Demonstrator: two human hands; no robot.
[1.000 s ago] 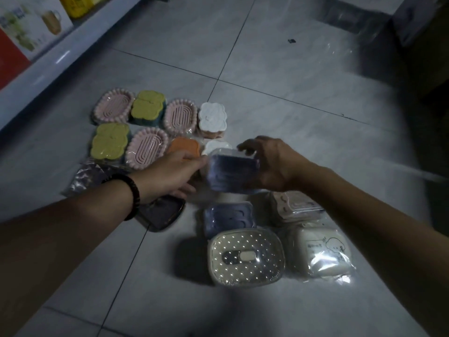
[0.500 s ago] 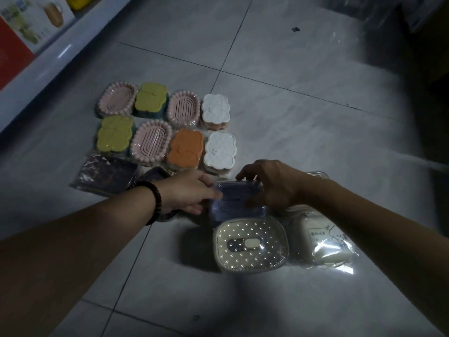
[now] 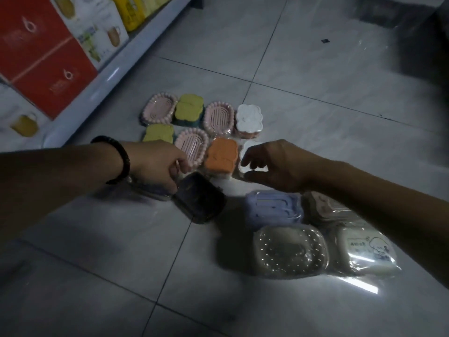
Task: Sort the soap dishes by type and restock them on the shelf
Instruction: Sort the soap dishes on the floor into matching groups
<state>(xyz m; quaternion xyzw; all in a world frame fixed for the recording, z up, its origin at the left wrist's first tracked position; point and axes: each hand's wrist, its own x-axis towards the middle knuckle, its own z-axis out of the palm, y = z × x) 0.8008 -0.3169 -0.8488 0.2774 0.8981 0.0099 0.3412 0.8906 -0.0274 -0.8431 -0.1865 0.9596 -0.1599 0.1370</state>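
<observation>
Soap dishes lie in groups on the tiled floor. At the back are pink oval dishes point(image 3: 159, 112), yellow-green dishes point(image 3: 189, 110), an orange dish point(image 3: 220, 155) and white cloud-shaped dishes point(image 3: 249, 118). My left hand point(image 3: 158, 164), fingers curled, grips the edge of a dark soap dish point(image 3: 200, 199). My right hand point(image 3: 274, 164) hovers with loosely curled fingers over a second white dish point(image 3: 254, 167) and holds nothing. In front of it lies a blue wrapped dish point(image 3: 273, 210).
A shelf edge point(image 3: 109, 74) with red and white boxes point(image 3: 41, 57) runs along the left. Near the front right lie a clear dotted dish point(image 3: 289, 251), a cream wrapped dish with a cartoon point(image 3: 362, 251) and a beige dish point(image 3: 325, 207). Another wrapped dish point(image 3: 148, 190) sits under my left wrist.
Both hands set the blue dish down on the floor and let go. My left hand moved left onto the dark dish; my right hand lifted toward the white dish.
</observation>
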